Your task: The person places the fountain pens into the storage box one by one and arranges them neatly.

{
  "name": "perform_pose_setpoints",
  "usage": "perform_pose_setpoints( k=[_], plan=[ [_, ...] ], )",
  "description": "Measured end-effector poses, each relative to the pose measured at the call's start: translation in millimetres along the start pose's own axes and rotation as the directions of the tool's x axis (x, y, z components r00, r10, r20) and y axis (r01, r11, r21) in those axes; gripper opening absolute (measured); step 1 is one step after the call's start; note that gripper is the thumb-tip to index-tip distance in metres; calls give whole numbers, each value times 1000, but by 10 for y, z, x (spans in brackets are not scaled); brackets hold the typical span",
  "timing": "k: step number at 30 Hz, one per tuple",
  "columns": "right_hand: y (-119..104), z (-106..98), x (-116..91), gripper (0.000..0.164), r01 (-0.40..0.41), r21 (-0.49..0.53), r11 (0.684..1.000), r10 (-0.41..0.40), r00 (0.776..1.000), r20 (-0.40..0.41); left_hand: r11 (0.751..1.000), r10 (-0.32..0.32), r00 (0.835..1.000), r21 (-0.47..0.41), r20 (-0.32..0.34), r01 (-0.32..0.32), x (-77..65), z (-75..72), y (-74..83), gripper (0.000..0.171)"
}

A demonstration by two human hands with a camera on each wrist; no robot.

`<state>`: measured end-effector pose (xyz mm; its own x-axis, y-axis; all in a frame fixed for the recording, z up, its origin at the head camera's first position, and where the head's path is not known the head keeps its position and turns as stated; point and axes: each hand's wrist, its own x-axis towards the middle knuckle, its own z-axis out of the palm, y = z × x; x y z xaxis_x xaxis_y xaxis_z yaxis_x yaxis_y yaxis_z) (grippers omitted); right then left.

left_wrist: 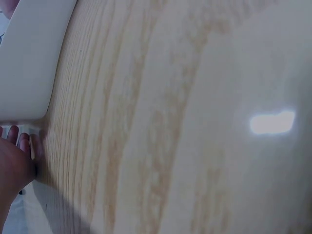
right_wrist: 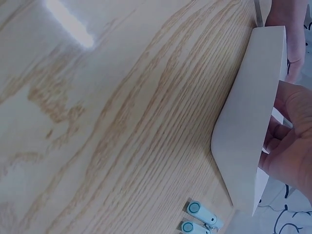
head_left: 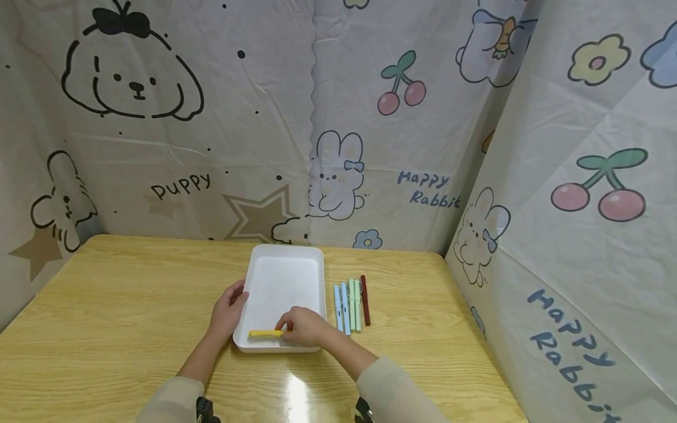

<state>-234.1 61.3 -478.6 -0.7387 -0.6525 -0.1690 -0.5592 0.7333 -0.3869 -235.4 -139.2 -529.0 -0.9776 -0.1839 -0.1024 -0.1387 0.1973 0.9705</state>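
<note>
At the near end of the white tray [head_left: 285, 279], inside its rim, the right hand [head_left: 305, 327] pinches a yellow pen [head_left: 263, 333] with curled fingers, its free length pointing toward the tray's left wall. The left hand [head_left: 228, 309] rests relaxed against that wall; behind the tray, printed cloth [head_left: 264, 141] reads "Puppy" and "Happy Rabbit".

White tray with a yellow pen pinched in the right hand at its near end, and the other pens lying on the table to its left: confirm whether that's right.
Not quite. The other pens lie to the right of the white tray, as the head view shows. The rest stands.
</note>
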Motion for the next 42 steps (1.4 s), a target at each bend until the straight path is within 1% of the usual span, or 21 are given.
perform_pose_setpoints(
  k=[9,17,26,42],
  plan=[
    [13,6,-17,17,-16,27,999,16,1000,10,1000,-7,1000,-7,-1,7,19,5,-5,45],
    [61,22,-29,18,-25,73,997,25,1000,6,1000,-17,1000,-11,0,17,20,4,15,45],
    [98,52,-25,17,-34,92,995,34,999,-2,1000,-13,1000,2,-2,13,-7,6,27,45],
    [109,59,-33,21,-58,125,990,59,998,-4,1000,-16,1000,1,-2,16,0,3,9,46]
  ],
)
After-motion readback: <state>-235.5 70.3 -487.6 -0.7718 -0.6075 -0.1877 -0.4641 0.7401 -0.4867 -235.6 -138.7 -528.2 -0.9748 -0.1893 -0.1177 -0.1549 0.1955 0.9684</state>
